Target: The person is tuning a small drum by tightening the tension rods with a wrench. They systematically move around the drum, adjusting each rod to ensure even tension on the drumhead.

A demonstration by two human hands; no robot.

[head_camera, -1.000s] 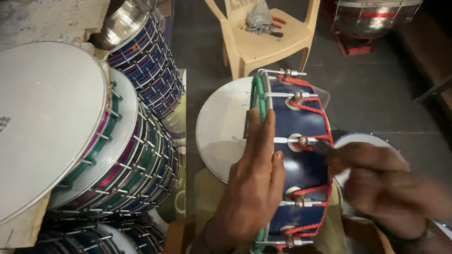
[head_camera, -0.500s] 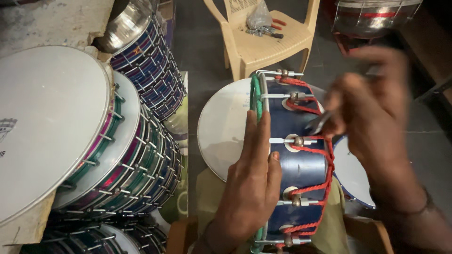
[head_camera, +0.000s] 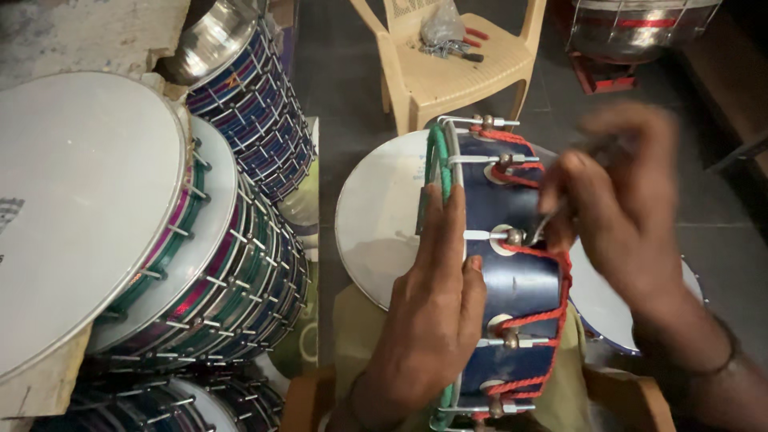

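the blue drum (head_camera: 512, 280) lies on its side just in front of the plastic chair (head_camera: 456, 68). the left hand (head_camera: 432, 312) presses flat on its rim, fingers together. the right hand (head_camera: 624, 216) pinches a thin metal tool (head_camera: 546, 224) at a tuning bolt. the shell looks rigid and smooth, probably slippery; the white skins seem fragile, so the rim is the safest hold.

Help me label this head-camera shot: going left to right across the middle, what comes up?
Stacked drums → white drumhead → left hand → blue drum shell → right hand.
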